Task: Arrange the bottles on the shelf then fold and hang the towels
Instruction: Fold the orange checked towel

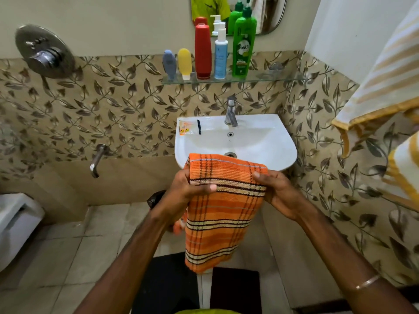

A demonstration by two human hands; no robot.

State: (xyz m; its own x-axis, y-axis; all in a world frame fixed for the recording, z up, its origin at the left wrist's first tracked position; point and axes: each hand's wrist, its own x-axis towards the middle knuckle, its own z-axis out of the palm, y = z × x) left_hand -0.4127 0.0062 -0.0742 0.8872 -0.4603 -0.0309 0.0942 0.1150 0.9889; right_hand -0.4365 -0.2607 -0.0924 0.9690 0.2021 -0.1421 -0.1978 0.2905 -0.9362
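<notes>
We see an orange plaid towel (217, 207) held up in front of the sink (267, 150), folded over so that its upper edge lies flat across both hands and the rest hangs straight down toward the floor. The left hand (188, 189) closes its grip on the towel's left side, thumb laid across the front of the cloth and fingers curled behind it. The right hand (275, 189) pinches the right edge near the top fold, thumb on the front, fingers hidden behind. A thin bangle (367, 282) circles the right wrist.

Above the sink, a glass shelf (272, 77) carries five bottles standing upright in a row at its left half: a small blue-grey tube (169, 63), a yellow tube (184, 63), a tall red bottle (203, 51), a white and blue pump bottle (221, 54) and a tall green bottle (243, 45). They stand just beside one another, rising in height from left to right. A mirror (269, 14) behind them repeats their tops.

On the sink's left rim lie a small sachet (184, 129) and a dark thin object (199, 126) we cannot identify. A chrome tap (231, 112) stands at the back of the basin. At the right edge a white and yellow striped towel (383, 82) hangs against the wall. Leaf-patterned tiles (113, 109) cover the walls, with a round shower control (44, 52) and a spout (97, 159) to the left.
</notes>
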